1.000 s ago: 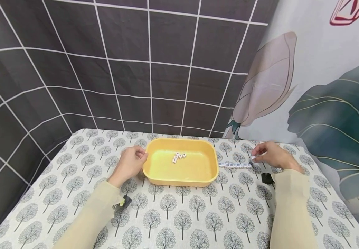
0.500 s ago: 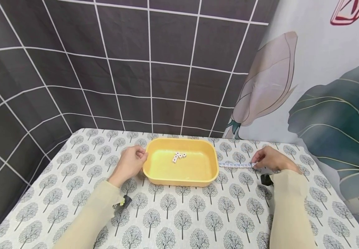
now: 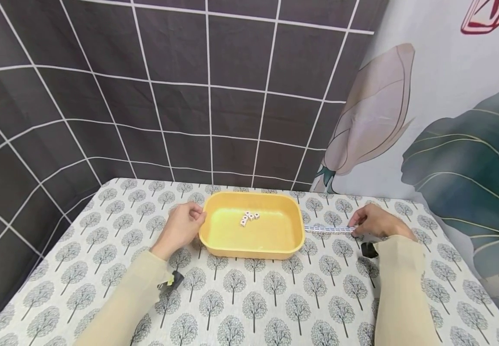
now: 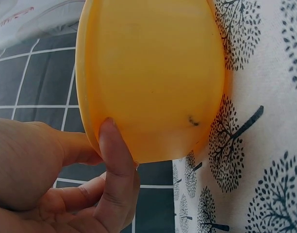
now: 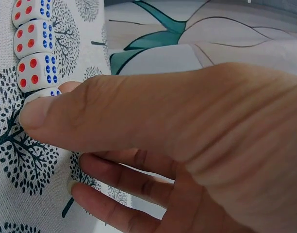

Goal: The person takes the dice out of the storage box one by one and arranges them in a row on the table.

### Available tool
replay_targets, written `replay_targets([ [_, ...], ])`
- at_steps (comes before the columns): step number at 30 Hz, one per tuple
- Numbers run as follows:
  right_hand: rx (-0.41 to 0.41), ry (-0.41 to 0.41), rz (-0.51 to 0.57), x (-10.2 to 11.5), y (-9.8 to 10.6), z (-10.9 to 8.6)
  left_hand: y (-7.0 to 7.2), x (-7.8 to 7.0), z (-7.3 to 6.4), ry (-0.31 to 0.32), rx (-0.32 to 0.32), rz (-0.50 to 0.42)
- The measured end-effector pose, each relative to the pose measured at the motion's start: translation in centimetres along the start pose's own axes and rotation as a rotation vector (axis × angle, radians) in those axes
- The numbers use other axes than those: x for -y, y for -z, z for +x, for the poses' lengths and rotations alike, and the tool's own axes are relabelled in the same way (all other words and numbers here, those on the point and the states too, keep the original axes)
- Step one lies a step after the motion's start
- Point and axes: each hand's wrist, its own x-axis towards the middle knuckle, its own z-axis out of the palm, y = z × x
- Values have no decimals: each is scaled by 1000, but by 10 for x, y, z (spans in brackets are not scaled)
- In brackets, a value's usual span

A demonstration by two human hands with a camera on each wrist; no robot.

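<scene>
A yellow plastic basin [image 3: 249, 253] stands mid-table with several white dice [image 3: 251, 216] on its floor. My left hand [image 3: 181, 228] holds the rim at its left end; the left wrist view shows a finger [image 4: 114, 150] against the yellow wall. To the right of the basin runs a straight row of dice [image 3: 324, 229], red and blue pips showing up close in the right wrist view. At the row's right end, my right hand [image 3: 378, 222] pinches the last die [image 5: 47, 92] between thumb and forefinger, in line with its neighbour [image 5: 36, 72]. The thumb covers most of that die.
A white cloth printed with trees [image 3: 253, 307] covers the table. Behind it hangs a dark cloth with a white grid [image 3: 232, 110]; a flower-patterned curtain [image 3: 361, 129] hangs at the right. A small black wrist camera [image 3: 369, 250] sits under the right wrist.
My right hand has lowered its die from just past the row's end and set it in line with the others. My left hand and the basin stay in place.
</scene>
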Motion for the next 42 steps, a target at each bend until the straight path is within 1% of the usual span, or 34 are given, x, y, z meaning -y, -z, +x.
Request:
replay_targets([
  [3,-3,-3,-13,-1,1,0,0,0,-1,2,2,-1],
  [10,-13,-51,-6,3,2,-3,0,1,0,-3,0,-12],
  [16,-16,-81,-25,3,3,-2,1,0,1,-7,-1,-14],
  [23,-12,-54,-37,3,3,0,1,-1,0,-5,-1,-14],
  [31,-11,-74,-43,3,2,0,1,-2,-1,-8,-2,-5],
  [34,-14,-59,-50,4,2,-2,1,-2,-1,-3,0,-4],
  [39,-27,-44,-17,11,5,-5,0,-2,-1,0,4,-11],
  [42,-46,-20,-25,17,8,-6,0,-2,-1,0,2,-7],
])
